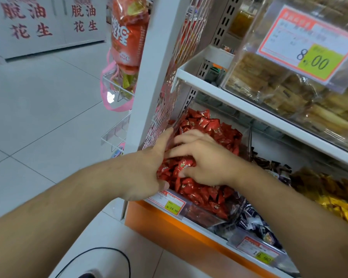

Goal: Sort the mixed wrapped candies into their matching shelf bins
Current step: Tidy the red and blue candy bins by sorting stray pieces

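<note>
I see a heap of small red foil-wrapped candies [205, 189] filling a clear plastic shelf bin [209, 218] at the shelf's left end. Just beside it to the right lie dark blue-and-white wrapped candies [251, 214], then glossy gold-wrapped candies [333, 201] farther right.

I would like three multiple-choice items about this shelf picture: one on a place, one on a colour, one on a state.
1. Where are both hands?
A. in the bin of red candies
B. on the upper shelf
C. on the floor

2. What colour are the candies in the bin at the far right?
A. green
B. golden yellow
C. white

3. How is the red bin?
A. empty
B. covered by a lid
C. heaped full

Key: 1 A, the left hand and right hand lie on the red candies. 2 B, the yellow candies show it. 3 C, the wrappers pile above the red bin front wall.
</note>
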A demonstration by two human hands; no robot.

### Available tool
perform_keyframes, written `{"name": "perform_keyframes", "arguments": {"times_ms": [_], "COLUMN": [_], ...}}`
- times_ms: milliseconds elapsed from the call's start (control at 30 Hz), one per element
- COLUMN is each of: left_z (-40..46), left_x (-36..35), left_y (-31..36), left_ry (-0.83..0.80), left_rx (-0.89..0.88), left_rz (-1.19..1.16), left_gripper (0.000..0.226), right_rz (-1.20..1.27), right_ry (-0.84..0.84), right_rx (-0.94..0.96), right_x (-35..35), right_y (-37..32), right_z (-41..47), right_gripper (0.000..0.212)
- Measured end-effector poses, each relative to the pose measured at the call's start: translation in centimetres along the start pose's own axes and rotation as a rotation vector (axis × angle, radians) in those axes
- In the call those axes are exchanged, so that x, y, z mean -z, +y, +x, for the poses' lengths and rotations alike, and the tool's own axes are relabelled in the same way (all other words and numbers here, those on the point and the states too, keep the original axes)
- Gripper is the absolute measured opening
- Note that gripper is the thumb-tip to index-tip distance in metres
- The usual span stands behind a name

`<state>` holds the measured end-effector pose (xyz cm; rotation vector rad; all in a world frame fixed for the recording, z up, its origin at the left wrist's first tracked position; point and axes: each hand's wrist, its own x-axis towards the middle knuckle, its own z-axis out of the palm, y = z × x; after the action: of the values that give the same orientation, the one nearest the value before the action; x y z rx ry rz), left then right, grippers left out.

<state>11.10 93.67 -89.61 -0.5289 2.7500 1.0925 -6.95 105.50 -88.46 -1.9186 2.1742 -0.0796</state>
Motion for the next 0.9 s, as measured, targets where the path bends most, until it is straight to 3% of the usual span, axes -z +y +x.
{"name": "perform_keyframes", "arguments": {"times_ms": [200,433,900], "left_z": [0.7,0.7,0.7], "left_x": [-0.5,-0.6,-0.6], "left_y": [-0.7,-0.9,-1.1], "left_ry": [0.020,0.017,0.001], "left_rx": [-0.044,-0.031,-0.011], "left_rz": [-0.025,-0.034,-0.053], "left_gripper": [0.121,0.120,0.120], "right_rz": [-0.051,-0.293,-0.259], "right_ry": [-0.071,-0.050,-0.047], "right_rx": [0.070,0.046,-0.064], "right_x": [-4.2,-3.0,-0.9], "right_y": [-0.7,0.6,2.4], "right_z": [1.0,1.0,0.4], "right_gripper": [0.049,0.027,0.016]}}
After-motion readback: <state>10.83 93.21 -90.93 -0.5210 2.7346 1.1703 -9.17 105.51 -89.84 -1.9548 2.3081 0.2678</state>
